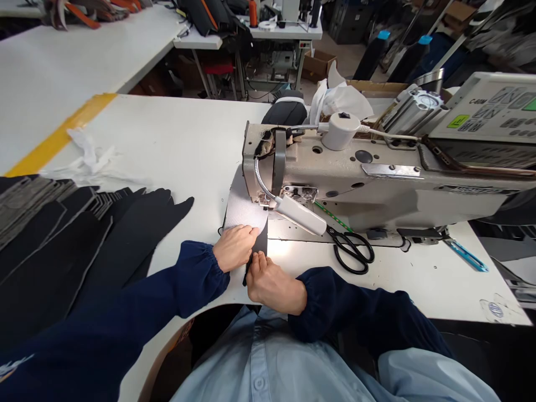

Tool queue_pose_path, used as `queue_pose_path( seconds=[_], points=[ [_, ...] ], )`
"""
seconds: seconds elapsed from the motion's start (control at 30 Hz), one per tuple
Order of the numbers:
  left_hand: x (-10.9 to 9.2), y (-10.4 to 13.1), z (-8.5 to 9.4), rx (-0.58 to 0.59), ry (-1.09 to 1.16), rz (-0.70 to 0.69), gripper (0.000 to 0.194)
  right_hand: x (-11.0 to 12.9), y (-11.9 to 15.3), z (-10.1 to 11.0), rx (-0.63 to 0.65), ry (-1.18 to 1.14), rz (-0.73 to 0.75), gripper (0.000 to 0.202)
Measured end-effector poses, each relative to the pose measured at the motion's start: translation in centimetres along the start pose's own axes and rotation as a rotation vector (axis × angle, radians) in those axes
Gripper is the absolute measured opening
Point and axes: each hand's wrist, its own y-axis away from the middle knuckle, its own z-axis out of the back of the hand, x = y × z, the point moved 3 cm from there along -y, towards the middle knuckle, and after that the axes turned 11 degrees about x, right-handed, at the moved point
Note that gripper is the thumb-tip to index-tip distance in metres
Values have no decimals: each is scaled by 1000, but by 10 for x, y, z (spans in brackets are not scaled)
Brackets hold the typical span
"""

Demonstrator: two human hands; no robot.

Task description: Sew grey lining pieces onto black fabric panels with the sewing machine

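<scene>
A light grey fabric piece [242, 211] lies under the head of a sewing machine [301, 151], its far part hidden by the machine. My left hand [237, 247] presses on it with the fingers curled together, close to the needle area. Along its right side runs a black fabric strip [262, 241]. Nearer to my body, my right hand [274, 283] grips the strip's near end, thumb hidden, fingers folded over the edge. A small lamp [300, 214] on the machine lights the spot beside my hands.
Black-handled scissors [354, 251] lie right of my hands, near a green pencil [334, 216]. A blue cutter [467, 255] is at the table's right. Stacked dark fabric pieces [125, 234] cover the left side. White scraps [90, 156] lie behind them. A control panel [494, 111] stands at right.
</scene>
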Motion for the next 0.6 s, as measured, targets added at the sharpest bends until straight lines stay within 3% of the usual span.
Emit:
queue_pose_path(
  seconds=[0.17, 0.3, 0.43, 0.6],
  points=[
    [0, 1, -9, -94, 69, -27, 43, 1, 1, 3, 29, -62, 41, 29],
    [1, 1, -19, -243, 191, -99, 49, 4, 2, 2, 37, -68, 51, 31],
    [4, -2, -31, -360, 307, -146, 48, 5, 0, -1, 14, -79, 40, 30],
    [6, -8, -35, -416, 364, -213, 38, 3, -5, -9, -20, -90, -21, 33]
  ],
)
